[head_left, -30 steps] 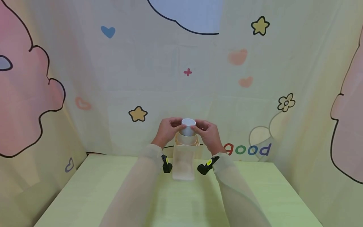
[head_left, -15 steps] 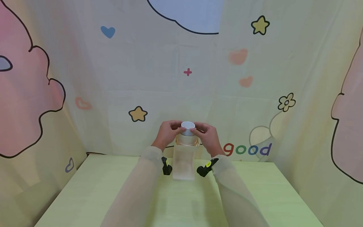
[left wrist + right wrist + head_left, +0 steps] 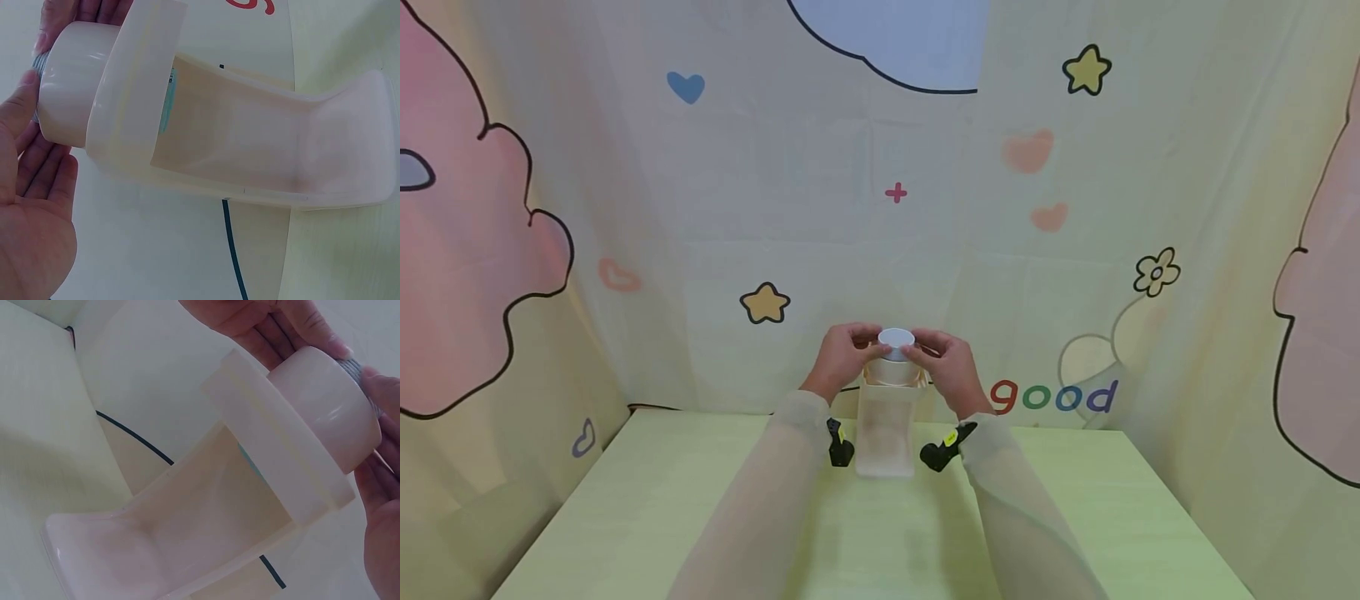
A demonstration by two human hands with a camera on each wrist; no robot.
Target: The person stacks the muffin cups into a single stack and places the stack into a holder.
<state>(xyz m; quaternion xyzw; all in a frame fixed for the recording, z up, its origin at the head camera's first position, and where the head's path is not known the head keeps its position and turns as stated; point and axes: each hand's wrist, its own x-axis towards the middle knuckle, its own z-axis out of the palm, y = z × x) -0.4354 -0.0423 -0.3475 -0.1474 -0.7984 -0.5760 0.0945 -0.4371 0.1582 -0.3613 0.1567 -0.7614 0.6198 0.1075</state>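
A pale cream stand point(image 3: 886, 429) rises from the table, with a flat foot, an open front and a box-shaped head point(image 3: 131, 87). On that head sits a smooth round collar point(image 3: 325, 403). A white round cap point(image 3: 896, 342) is in the collar's top; only its upper part shows in the head view. Grey ribbing point(image 3: 39, 65) shows on its side in the left wrist view. My left hand point(image 3: 842, 357) pinches the cap from the left, thumb at the front. From the right, my right hand point(image 3: 950, 365) pinches it likewise. The fingers behind the cap are partly hidden.
The pale green table point(image 3: 887, 542) extends to both sides and in front of the stand. A printed curtain point(image 3: 820, 183) hangs close behind it. Inside the stand's head a blue-green patch point(image 3: 167, 103) is partly visible.
Both hands have moved down a little with the white cap. Less of the cap stands above the collar now. The stand has stayed in place.
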